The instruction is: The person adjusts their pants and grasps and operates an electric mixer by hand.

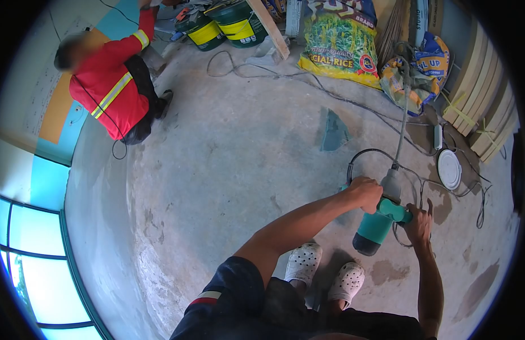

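A green mixing drill point(375, 226) with a black end cap is held between my two hands, just ahead of my feet. Its long thin rod point(403, 127) points away from me toward the bags at the back. My left hand point(365, 194) is wrapped around the handle on the left side. On the right-side handle, my right hand point(419, 225) is closed, one finger stretched forward. A dark cord point(369, 151) loops beside the drill. The rod's far end is hard to make out against the bags.
A person in a red shirt point(112, 93) crouches at the left wall. At the back stand buckets point(237, 25), a rice sack point(339, 42) and a crumpled bag point(432, 59). Cables point(324, 90) cross the floor. A white lid point(449, 170) lies near stacked boards point(472, 85) at right.
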`<state>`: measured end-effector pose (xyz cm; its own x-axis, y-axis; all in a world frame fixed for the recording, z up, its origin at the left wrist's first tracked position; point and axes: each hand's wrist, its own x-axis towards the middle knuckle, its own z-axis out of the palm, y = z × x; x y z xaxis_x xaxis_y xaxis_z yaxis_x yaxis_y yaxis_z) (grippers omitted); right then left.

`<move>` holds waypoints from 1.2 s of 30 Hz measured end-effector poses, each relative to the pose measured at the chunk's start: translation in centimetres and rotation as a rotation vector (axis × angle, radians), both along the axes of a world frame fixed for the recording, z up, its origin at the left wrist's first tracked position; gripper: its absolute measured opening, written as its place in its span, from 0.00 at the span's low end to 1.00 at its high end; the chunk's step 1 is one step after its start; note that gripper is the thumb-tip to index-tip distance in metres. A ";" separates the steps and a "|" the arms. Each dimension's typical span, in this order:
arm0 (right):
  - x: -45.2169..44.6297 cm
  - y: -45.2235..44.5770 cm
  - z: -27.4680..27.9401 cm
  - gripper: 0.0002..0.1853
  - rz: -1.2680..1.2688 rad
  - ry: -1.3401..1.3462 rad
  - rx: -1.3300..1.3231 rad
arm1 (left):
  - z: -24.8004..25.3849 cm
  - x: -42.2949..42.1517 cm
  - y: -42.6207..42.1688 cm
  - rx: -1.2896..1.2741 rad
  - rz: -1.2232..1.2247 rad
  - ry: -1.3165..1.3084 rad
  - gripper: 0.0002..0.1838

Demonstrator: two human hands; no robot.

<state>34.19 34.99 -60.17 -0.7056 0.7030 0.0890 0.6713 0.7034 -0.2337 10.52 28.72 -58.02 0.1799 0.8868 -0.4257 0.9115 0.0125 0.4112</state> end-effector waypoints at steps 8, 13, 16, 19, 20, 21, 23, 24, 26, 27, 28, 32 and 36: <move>0.0 0.1 0.0 0.11 0.016 -0.015 0.024 | 0.2 -0.1 0.1 -0.013 0.007 -0.001 0.14; 0.0 -0.2 -0.1 0.10 0.008 0.017 0.043 | 0.1 0.0 0.2 -0.030 -0.009 0.008 0.14; 0.1 -0.4 -0.6 0.11 0.003 0.058 0.163 | 0.3 0.0 0.2 -0.031 -0.014 0.012 0.14; 0.6 0.3 -0.9 0.11 0.032 0.054 0.116 | 0.0 0.0 0.3 -0.011 -0.040 0.037 0.14; 0.7 0.5 -1.0 0.11 0.045 0.045 0.062 | -0.2 -0.1 0.3 -0.004 -0.054 0.048 0.14; 0.5 0.9 -0.3 0.10 0.072 -0.013 -0.096 | -0.6 -0.3 0.3 0.008 -0.041 0.029 0.14; -0.2 2.3 1.9 0.09 0.120 -0.134 -0.409 | -1.1 -0.1 0.3 0.033 -0.020 -0.016 0.15; -0.5 2.5 2.2 0.05 0.117 -0.164 -0.444 | -1.2 0.0 0.4 0.040 -0.021 -0.007 0.15; -0.2 2.3 1.6 0.06 0.078 -0.133 -0.396 | -1.3 -0.1 0.4 0.050 -0.022 0.019 0.15; -0.1 2.1 1.3 0.07 0.060 -0.121 -0.375 | -1.0 -0.3 0.4 0.042 -0.025 0.017 0.15; 0.0 1.6 0.9 0.07 0.047 -0.066 -0.243 | -0.9 -0.3 0.4 0.038 -0.028 0.012 0.15; 0.6 0.6 -0.8 0.11 0.014 0.025 0.021 | -0.4 -0.2 0.2 0.050 -0.034 -0.001 0.15; 0.6 0.9 -1.0 0.12 -0.010 -0.007 -0.012 | -0.3 -0.3 0.2 0.049 -0.033 0.003 0.15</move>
